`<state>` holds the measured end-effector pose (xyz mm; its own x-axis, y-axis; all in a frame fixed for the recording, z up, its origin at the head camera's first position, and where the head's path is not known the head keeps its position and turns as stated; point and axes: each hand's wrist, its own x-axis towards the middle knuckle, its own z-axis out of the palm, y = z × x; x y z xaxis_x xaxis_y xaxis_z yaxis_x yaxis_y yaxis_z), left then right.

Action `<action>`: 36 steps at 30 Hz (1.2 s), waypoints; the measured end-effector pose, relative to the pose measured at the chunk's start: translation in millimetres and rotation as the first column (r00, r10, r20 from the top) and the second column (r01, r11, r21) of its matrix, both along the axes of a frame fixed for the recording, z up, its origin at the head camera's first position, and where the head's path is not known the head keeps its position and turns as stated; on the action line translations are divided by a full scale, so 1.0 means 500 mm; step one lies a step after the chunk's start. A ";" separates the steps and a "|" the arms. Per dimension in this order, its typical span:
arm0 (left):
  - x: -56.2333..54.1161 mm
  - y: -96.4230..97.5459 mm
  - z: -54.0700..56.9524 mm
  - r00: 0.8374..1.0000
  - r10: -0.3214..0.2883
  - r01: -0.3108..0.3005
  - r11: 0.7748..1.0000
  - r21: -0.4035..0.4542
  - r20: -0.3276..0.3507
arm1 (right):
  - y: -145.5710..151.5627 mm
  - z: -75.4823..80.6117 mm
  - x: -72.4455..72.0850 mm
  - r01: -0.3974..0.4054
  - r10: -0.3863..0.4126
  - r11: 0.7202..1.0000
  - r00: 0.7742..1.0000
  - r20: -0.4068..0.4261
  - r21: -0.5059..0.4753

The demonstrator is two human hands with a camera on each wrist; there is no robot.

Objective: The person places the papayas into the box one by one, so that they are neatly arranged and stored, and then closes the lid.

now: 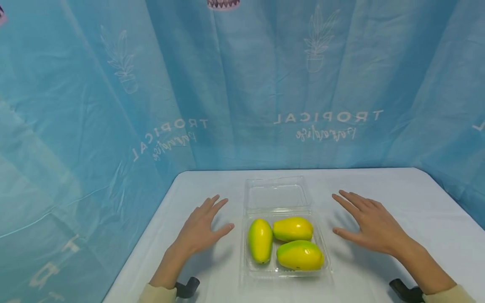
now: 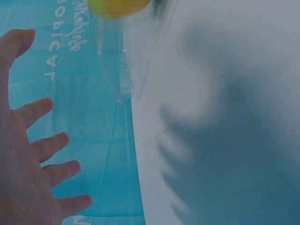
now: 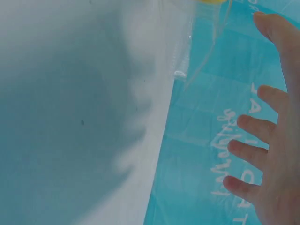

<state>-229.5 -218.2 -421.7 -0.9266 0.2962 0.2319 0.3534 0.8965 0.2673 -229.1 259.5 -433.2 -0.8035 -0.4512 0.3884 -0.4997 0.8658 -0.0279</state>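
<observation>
Three yellow-green mangoes lie in a clear plastic clamshell box point(image 1: 261, 272) with its lid point(image 1: 277, 195) folded back away from me. One mango point(image 1: 260, 240) stands lengthwise on the left; a second mango point(image 1: 293, 229) lies crosswise at the back right, and a third mango point(image 1: 300, 255) crosswise in front of it. My left hand point(image 1: 202, 227) hovers left of the box, fingers spread and holding nothing. On the other side, my right hand point(image 1: 373, 225) is also raised over the table, fingers apart, touching nothing. Both wrist views show the spread fingers, with only a sliver of fruit at the top.
The box rests on a white-covered table point(image 1: 212, 181) with rounded far corners. A blue printed curtain point(image 1: 242, 84) hangs behind the table and along its sides. Each wrist carries a black mount, such as the left mount point(image 1: 188, 288).
</observation>
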 end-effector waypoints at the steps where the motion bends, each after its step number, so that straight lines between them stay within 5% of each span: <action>1: -0.001 -0.001 0.001 1.000 0.006 -0.006 1.000 -0.017 -0.001 | 0.002 0.002 -0.001 0.002 -0.002 1.000 1.000 0.000 0.001; 8: -0.011 -0.001 -0.005 1.000 0.026 -0.026 0.999 -0.037 0.011 | 0.010 0.003 -0.010 0.026 -0.026 1.000 1.000 0.007 0.003; 18: -0.045 0.017 -0.034 0.990 0.044 -0.050 0.998 0.036 0.136 | 0.007 -0.023 -0.035 0.028 -0.024 0.998 0.998 0.063 -0.059; 27: -0.070 0.038 -0.051 0.987 0.058 -0.059 0.998 0.005 0.150 | -0.004 -0.039 -0.058 0.063 -0.052 0.996 0.985 0.163 -0.061; 36: -0.093 0.051 -0.061 0.978 0.071 -0.075 0.997 0.013 0.196 | -0.010 -0.057 -0.083 0.061 -0.044 0.994 0.983 0.179 -0.087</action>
<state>-275.8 -192.8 -452.2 -0.9736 0.2229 0.0494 0.2262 0.9118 0.3427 -270.7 254.2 -461.5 -0.8847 -0.3757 0.2760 -0.4338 0.8803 -0.1923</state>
